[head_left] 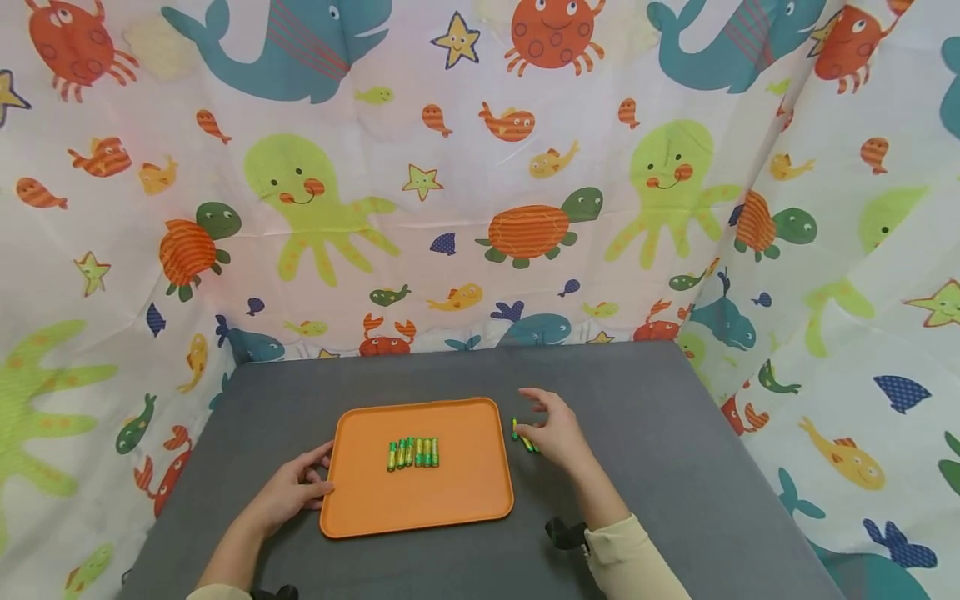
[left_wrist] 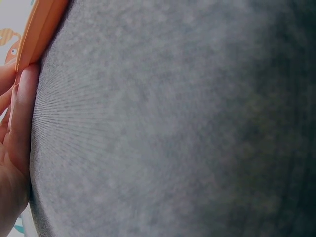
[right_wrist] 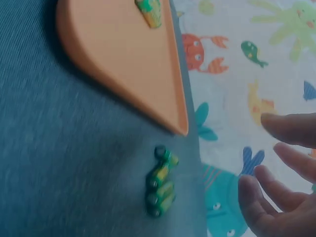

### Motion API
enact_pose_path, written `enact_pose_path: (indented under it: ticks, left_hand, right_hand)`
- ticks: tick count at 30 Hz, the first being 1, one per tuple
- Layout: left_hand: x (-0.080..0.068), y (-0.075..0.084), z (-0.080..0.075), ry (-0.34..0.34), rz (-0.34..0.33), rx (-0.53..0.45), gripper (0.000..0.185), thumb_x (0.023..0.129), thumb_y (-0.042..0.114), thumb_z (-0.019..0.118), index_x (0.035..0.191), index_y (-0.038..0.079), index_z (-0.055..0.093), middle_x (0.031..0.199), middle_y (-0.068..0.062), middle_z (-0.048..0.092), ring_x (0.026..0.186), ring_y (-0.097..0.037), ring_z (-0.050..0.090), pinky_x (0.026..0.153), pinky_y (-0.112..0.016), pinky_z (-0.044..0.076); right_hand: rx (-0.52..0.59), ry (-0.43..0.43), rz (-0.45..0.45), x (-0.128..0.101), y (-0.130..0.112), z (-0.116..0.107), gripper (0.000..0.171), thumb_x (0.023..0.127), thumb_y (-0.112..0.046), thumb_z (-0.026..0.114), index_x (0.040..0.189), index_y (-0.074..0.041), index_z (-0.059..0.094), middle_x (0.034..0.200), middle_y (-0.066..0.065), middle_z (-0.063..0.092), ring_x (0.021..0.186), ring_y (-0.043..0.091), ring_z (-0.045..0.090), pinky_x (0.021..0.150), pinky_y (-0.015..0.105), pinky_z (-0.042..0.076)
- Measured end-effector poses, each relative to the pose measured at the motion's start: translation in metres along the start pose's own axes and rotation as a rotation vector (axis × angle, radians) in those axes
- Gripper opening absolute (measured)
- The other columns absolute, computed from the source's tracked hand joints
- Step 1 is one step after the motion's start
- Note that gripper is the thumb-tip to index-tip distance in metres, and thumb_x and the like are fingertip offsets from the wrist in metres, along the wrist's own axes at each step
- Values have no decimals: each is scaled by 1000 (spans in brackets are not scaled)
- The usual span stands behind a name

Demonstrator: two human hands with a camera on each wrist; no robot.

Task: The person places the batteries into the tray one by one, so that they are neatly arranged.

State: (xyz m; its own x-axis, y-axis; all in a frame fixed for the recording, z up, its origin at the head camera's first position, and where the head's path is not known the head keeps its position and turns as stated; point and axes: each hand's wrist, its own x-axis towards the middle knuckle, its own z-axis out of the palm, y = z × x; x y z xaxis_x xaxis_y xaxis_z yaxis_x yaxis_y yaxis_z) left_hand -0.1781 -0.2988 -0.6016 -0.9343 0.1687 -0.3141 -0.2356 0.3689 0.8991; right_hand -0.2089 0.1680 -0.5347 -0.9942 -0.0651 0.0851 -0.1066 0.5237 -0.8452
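Note:
An orange tray lies on the grey table, with a row of several green-and-yellow batteries near its middle. My left hand holds the tray's left edge; its fingertips meet the rim in the left wrist view, though some fingers are partly hidden. To the right of the tray, several loose batteries lie in a short line on the table. My right hand hovers by these loose batteries with fingers parted, and in the right wrist view nothing is between them. In the head view that hand partly covers the loose batteries.
The grey table extends around the tray on all sides. A white curtain printed with sea animals hangs behind the table and along its sides. Black wrist straps show at both sleeves.

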Motion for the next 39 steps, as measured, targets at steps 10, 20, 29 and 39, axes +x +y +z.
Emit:
enact_pose_path:
  ticks: [10,20,29,39]
  left_hand:
    - [2,-7,-1,-3,22,5,80,89,15,77,158,15,35,123,-14,49,86,-22,56,69,-36,60]
    - [2,-7,-2,-12,26,14,79,91,14,76,158,15,34,126,-15,47,86,-22,58,70,-36,60]
    - [1,-6,-1,-5,24,19,79,90,15,76,158,14,35,125,-14,48,86,-22,57,69,-36,60]
    - [1,-5,-1,-2,24,12,79,91,15,76,158,14,35,125,-14,48,86,-22,57,70,-36,60]
  right_hand:
    - [-35,-73,46,1,36,-16,76,77,10,76,144,-19,55,144,15,54,126,39,54,82,44,57]
    - [-74,-139,88,3,72,-19,80,71,13,77,143,-12,56,142,14,58,125,36,57,94,50,52]
    - [-118,-146,80,6,82,-9,69,70,5,83,134,-15,66,135,10,61,120,33,57,97,52,48]
    - [-214,-167,6,5,79,-8,53,72,-1,85,123,-10,72,128,14,62,115,36,55,99,55,45]
